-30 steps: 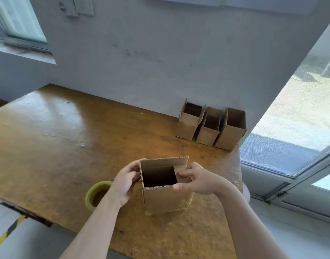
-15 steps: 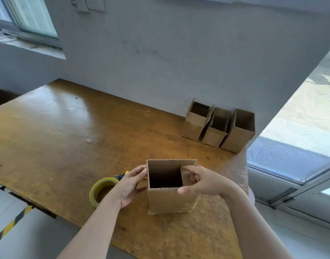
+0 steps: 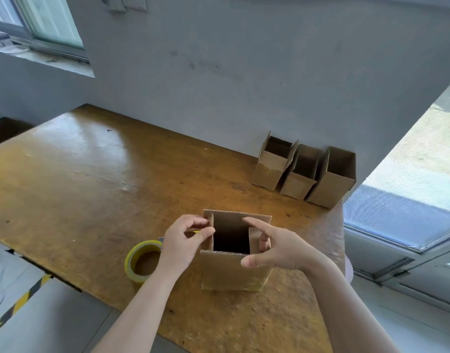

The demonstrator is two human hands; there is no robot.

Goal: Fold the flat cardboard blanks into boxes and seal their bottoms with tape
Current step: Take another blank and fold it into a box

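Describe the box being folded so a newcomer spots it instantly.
On the wooden table, look near the front edge, right of the yellow tape roll. A cardboard box stands there, open-topped, held by the left hand and right hand. Unlike the three boxes by the wall, it stands alone.

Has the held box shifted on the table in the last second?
No. The box keeps its spot just right of the tape roll; only the view drifted.

I see a worn wooden table point(image 3: 91, 174) mid-frame, a grey wall point(image 3: 244, 59) behind it, a window point(image 3: 48, 21) upper left, a glass door point(image 3: 409, 174) right, and striped floor marking point(image 3: 22, 299) lower left.
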